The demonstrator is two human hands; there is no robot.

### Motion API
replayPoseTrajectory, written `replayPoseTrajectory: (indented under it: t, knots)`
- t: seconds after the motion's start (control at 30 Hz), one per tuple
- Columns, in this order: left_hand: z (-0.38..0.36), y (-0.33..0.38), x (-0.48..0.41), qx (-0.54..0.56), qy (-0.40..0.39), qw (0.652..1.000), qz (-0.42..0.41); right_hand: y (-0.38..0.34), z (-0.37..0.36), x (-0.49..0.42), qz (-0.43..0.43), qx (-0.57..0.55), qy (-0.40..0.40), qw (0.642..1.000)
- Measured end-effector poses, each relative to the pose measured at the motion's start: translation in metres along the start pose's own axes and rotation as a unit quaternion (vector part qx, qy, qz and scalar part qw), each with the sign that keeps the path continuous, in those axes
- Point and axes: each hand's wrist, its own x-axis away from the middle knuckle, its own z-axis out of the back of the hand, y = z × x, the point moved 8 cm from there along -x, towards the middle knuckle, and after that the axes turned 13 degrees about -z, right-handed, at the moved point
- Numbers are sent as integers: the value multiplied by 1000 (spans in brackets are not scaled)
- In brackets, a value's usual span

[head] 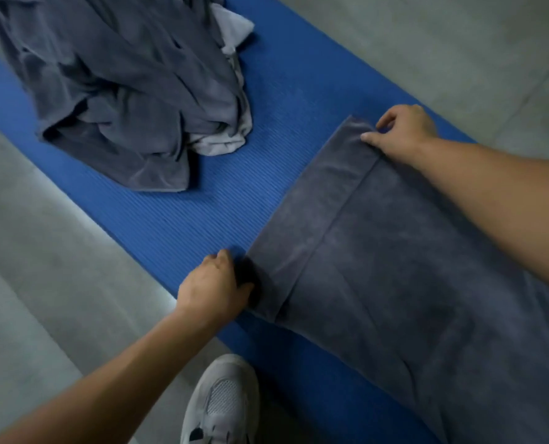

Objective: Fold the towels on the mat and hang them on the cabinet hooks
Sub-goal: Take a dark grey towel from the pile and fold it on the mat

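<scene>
At the near edge of the blue mat [177, 200], beside a grey shoe [221, 402], the left hand [213, 288] is curled over the near corner of the spread grey towel [411, 267], fingers closed on it. Across the mat at its far edge, the right hand [404, 131] pinches the opposite corner, thumb and fingers together on the folded-over flap. If one hand moves ahead of the other, the fold would likely skew, and the soft cloth may bunch on the ribbed mat. Further along the mat, well apart, lies the heap of unfolded towels [128, 91].
</scene>
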Motion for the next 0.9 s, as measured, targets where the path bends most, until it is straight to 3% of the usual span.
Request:
replayPoseTrajectory:
  t: [0.17,0.3,0.37,0.47,0.53,0.73,0.8,0.9]
  knots:
    - [-10,-15,4,68,-56,996,14,-9,-7,-15,-7,29,-36,999]
    - [-5,-32,1,199,-26,980,18,-22,-10,-23,2,28,-61,998]
    - [-5,-36,2,331,-11,942,44,-32,-14,-22,0,62,-76,995]
    - [-9,-41,6,512,1,853,101,-37,-16,-25,-9,101,-69,992]
    - [-6,-45,5,562,23,819,113,-39,-16,-28,-10,85,-61,995]
    - [29,-75,-6,630,196,735,153,-54,-2,-39,-16,-137,-51,989]
    - [44,-82,-10,640,218,722,147,-65,3,-36,-1,-165,-50,985]
    - [58,-80,-7,636,212,730,132,-77,15,-21,30,-202,-65,977]
